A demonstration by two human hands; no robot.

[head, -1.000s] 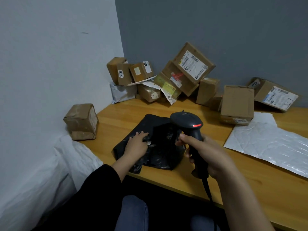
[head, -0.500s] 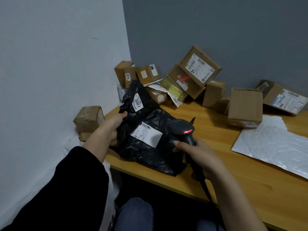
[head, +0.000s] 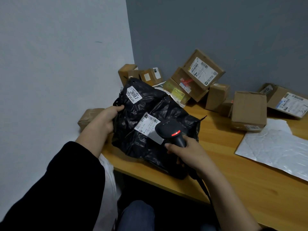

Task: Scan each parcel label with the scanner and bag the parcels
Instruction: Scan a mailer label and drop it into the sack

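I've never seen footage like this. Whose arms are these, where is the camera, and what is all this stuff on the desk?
There is no machine here: a person wears a wide-angle camera on the head, so you look down along their own two arms. The left hand grips the edge of a black plastic parcel and tilts it up off the wooden table. The right hand holds a black handheld scanner with a red light glowing on it, aimed at the parcel's white shipping label. A second sticker near the top reads 3087.

Against the grey wall lies a heap of cardboard boxes, several with labels. To the right lies a flat white mailer bag. At the left edge is one more brown parcel, with white plastic hanging below the table.
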